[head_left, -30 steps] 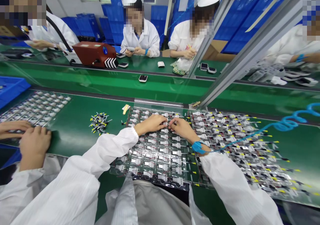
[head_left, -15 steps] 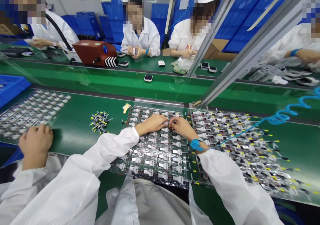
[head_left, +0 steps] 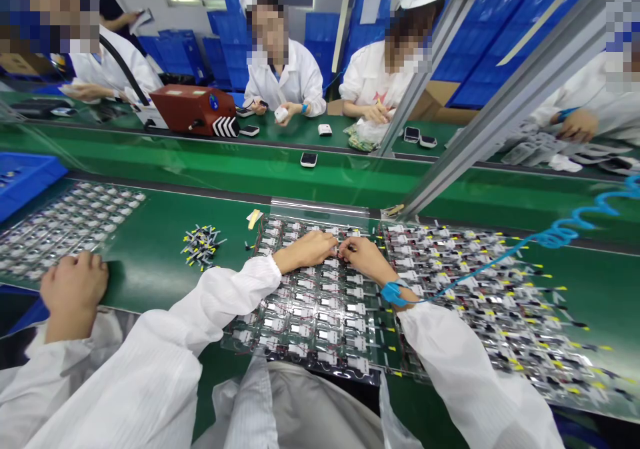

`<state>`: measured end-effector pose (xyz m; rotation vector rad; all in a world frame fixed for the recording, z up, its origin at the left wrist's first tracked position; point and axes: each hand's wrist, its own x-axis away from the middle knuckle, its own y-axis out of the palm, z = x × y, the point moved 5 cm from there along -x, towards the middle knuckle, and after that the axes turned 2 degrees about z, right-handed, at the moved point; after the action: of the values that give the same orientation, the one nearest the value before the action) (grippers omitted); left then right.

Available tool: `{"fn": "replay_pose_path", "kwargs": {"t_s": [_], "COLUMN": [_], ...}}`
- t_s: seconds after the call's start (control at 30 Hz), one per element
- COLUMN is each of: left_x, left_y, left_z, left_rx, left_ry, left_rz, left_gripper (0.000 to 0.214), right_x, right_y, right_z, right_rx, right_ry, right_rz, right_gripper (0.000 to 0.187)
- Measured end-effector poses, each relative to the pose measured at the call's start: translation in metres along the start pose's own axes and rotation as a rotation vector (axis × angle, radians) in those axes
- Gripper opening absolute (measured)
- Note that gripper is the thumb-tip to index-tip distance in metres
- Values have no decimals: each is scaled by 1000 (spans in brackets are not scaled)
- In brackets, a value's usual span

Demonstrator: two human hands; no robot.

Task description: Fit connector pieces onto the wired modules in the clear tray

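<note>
Tray [head_left: 233, 344] of white wired modules [head_left: 327, 318] on green bench [head_left: 155, 236].
Left hand [head_left: 313, 248] and right hand [head_left: 362, 254] nearly meet over its upper rows, fingers curled inward; whether either clamps a part cannot be told.

Shot from a single camera worn on the worker's head, the view looks forward and down over the near edge of a green bench [head_left: 150, 249]. The wearer's lap [head_left: 310, 402] sits at bottom center, and the left sleeve [head_left: 150, 362] and right sleeve [head_left: 465, 362], nearest the lens, reach in from the lower corners. The left hand [head_left: 311, 248] and right hand [head_left: 363, 256], at arm's length, fall close to mid-frame. The bench runs out of view at both sides. Past its far edge, where a metal post [head_left: 466, 149] slants up to the right, the view takes in a co-worker [head_left: 285, 82] opposite and blue bins [head_left: 183, 56] in the background.
</note>
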<state>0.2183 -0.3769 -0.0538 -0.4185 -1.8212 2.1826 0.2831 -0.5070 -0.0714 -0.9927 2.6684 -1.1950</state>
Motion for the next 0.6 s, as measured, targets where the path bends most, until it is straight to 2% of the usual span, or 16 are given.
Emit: {"fn": "replay_pose_path", "kwargs": {"t_s": [0.33,0.5,0.6], "left_x": [1,2,3], "left_y": [2,5,5], "left_z": [-1,-1,3], "left_rx": [-7,39,60], "left_ry": [13,-6,-21], "left_rz": [10,14,18], "left_gripper": [17,21,25], "right_x": [1,4,10], "right_y": [1,-9,-21], "right_z": [-6,-14,-16], "right_rx": [89,173,236], "right_ry": [-45,-78,-81], "right_rz": [-4,2,41], "right_gripper": [17,16,31]}}
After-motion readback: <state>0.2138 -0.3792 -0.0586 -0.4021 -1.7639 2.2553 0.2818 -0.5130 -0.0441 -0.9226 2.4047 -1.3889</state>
